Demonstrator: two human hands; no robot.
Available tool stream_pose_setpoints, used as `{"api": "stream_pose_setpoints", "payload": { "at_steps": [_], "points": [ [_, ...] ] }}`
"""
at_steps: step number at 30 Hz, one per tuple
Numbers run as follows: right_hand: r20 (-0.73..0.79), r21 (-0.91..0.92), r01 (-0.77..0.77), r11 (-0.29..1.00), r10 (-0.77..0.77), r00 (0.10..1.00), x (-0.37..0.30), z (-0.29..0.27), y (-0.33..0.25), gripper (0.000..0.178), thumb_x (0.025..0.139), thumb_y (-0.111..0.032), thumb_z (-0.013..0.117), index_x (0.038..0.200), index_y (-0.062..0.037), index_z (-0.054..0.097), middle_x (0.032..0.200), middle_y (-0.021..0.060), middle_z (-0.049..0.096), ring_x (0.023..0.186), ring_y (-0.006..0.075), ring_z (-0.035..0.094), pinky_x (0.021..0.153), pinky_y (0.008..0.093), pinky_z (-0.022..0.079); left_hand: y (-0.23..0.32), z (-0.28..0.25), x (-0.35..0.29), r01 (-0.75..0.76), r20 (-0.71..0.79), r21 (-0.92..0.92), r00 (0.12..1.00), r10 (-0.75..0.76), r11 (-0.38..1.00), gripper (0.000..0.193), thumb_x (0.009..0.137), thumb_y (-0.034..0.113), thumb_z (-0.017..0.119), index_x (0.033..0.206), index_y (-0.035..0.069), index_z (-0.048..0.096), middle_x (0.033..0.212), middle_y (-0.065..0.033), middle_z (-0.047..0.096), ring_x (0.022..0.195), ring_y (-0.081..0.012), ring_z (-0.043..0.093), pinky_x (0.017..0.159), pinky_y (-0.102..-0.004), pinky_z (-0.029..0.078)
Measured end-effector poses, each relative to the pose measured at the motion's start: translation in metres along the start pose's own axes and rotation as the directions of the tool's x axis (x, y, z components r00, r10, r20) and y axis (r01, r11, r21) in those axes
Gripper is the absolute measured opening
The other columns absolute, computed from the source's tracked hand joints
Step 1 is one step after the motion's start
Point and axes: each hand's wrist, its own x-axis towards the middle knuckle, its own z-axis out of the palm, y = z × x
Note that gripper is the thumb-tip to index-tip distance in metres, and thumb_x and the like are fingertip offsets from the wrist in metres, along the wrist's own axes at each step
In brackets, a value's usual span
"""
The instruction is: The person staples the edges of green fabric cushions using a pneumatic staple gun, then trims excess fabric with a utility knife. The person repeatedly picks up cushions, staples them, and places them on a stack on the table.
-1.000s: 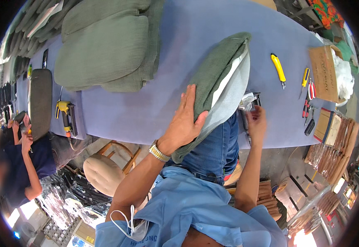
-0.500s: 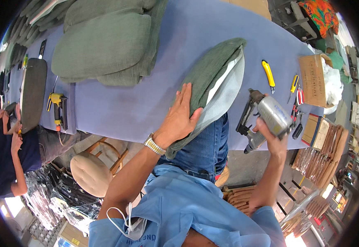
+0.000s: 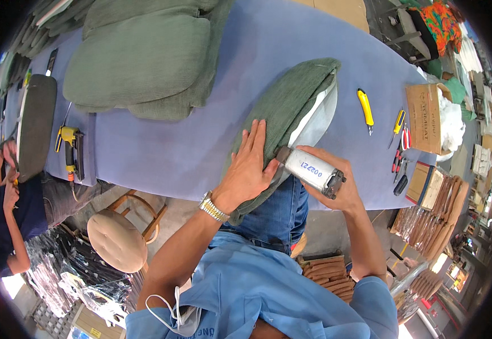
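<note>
A dark green upholstered cushion (image 3: 280, 96) stands tilted on its edge at the table's front, leaning by my thigh. Its pale lining (image 3: 320, 116) shows along the right side. My left hand (image 3: 249, 164) presses flat against the green fabric, fingers stretched and thumb apart. In my right hand (image 3: 336, 175) is a silver pneumatic staple gun (image 3: 312, 169), gripped round its body. The gun's nose end meets the cushion's lined edge close to my left thumb; its tip is hidden.
On the blue table (image 3: 161, 147) lie a stack of green covers (image 3: 138, 62), a yellow utility knife (image 3: 365, 110), a screwdriver (image 3: 397, 125) and a yellow staple gun (image 3: 72, 148). A cardboard box (image 3: 425, 118) stands at right. A co-worker (image 3: 9, 209) works at left, near a round stool (image 3: 117, 240).
My right hand has brought the staple gun leftward, from over the table to the cushion's edge. My left hand stays on the cushion, which has hardly shifted.
</note>
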Motion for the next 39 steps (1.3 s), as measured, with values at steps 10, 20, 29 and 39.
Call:
{"api": "stream_pose_setpoints", "payload": {
  "at_steps": [10, 20, 29, 39],
  "points": [
    [0.105, -0.034, -0.033, 0.999, 0.036, 0.994, 0.009, -0.007, 0.0, 0.073, 0.072, -0.022, 0.083, 0.138, -0.0034, 0.062, 0.13, 0.0158, 0.07, 0.117, 0.0312, 0.07, 0.099, 0.0372, 0.053, 0.011, -0.006, 0.0, 0.026, 0.028, 0.019, 0.999, -0.026, 0.999, 0.094, 0.088, 0.008, 0.069, 0.161, -0.007, 0.011, 0.163, -0.0378, 0.021, 0.153, -0.0527, 0.02, 0.126, -0.0514, 0.023],
    [0.052, 0.001, -0.035, 0.999, 0.035, 0.998, 0.008, 0.003, 0.007, 0.078, 0.067, -0.028, 0.08, 0.138, -0.0045, 0.061, 0.128, 0.0155, 0.069, 0.112, 0.0322, 0.07, 0.097, 0.0362, 0.053, 0.011, 0.0, 0.006, 0.041, 0.009, 0.05, 0.999, -0.041, 0.998, 0.099, 0.086, 0.007, 0.07, 0.163, -0.002, 0.009, 0.166, -0.0326, 0.018, 0.152, -0.0532, 0.022, 0.116, -0.0667, 0.031],
    [0.103, 0.004, 0.002, 1.0, -0.002, 0.995, -0.006, 0.006, 0.012, 0.08, 0.067, -0.027, 0.081, 0.141, -0.0025, 0.06, 0.134, 0.0165, 0.068, 0.113, 0.0328, 0.069, 0.098, 0.0375, 0.053, 0.012, -0.005, 0.003, 0.052, 0.011, 0.015, 0.999, -0.052, 0.999, 0.103, 0.078, -0.004, 0.068, 0.163, -0.002, 0.008, 0.165, -0.0338, 0.02, 0.153, -0.0534, 0.02, 0.126, -0.0525, 0.025],
    [0.088, 0.027, -0.078, 0.997, 0.076, 0.993, 0.015, 0.018, -0.011, 0.073, 0.069, -0.019, 0.08, 0.137, -0.0055, 0.06, 0.125, 0.0157, 0.07, 0.111, 0.0317, 0.07, 0.096, 0.0353, 0.053, 0.0, -0.011, 0.006, -0.036, -0.012, -0.039, 0.999, 0.036, 0.999, 0.104, 0.085, 0.014, 0.075, 0.165, 0.006, 0.01, 0.167, -0.0314, 0.019, 0.155, -0.0484, 0.018, 0.122, -0.0568, 0.025]
  ]
}}
